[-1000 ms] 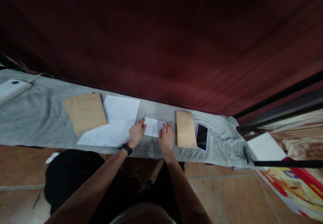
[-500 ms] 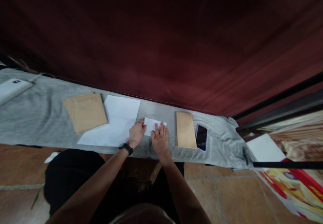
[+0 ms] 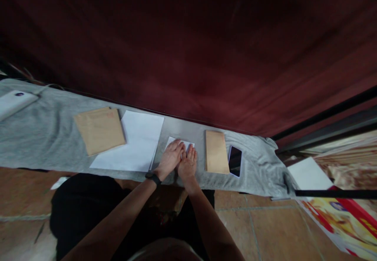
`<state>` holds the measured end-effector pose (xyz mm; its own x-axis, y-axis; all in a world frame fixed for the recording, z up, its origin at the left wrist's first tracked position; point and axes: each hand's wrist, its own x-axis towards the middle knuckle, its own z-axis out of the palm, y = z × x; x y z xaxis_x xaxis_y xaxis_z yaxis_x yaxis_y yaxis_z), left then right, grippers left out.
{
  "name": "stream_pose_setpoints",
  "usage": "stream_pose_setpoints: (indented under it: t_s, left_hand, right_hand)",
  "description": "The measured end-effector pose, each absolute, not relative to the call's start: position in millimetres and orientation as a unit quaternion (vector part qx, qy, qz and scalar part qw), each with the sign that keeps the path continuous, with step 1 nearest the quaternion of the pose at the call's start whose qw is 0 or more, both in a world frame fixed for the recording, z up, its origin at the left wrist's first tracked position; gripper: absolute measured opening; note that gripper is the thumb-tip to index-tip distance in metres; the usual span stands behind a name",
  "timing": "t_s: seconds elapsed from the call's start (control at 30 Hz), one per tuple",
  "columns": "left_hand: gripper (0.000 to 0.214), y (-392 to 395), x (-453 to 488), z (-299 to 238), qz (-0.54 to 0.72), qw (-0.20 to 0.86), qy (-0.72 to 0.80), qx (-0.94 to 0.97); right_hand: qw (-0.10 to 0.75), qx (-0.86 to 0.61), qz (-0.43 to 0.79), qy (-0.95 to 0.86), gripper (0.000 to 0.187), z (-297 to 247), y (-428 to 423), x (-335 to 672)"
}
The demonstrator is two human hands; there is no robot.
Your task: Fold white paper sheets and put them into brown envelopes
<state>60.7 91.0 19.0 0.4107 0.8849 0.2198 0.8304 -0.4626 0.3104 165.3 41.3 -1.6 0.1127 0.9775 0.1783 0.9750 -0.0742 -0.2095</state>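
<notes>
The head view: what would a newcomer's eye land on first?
Probably the dark red surface filling the upper part of the picture. Just below, near the middle, the left hand and right hand lie close together on a small white paper. At the lower right, a brightly printed red-and-yellow package stands out too.

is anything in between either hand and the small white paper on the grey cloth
Nothing visible is: the left hand and right hand both lie on the small white paper. The brown envelopes lie apart, right of it.
</notes>
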Motion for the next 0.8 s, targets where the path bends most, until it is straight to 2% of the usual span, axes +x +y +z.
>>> stream_pose_setpoints:
  t_s: [0.17,0.4,0.8]
  left_hand:
    - [0.054,94,69,1,0.144,0.098,0.493,0.852]
    - [0.059,91,54,-5,0.154,0.056,0.527,0.834]
    - [0.058,91,49,-7,0.152,0.062,0.53,0.832]
  right_hand:
    - [0.137,-0.723,0.017,-0.677,0.058,-3,41,167]
    - [0.178,-0.735,-0.016,-0.654,0.054,-8,38,169]
    - [0.185,-0.746,0.003,-0.64,0.052,5,43,175]
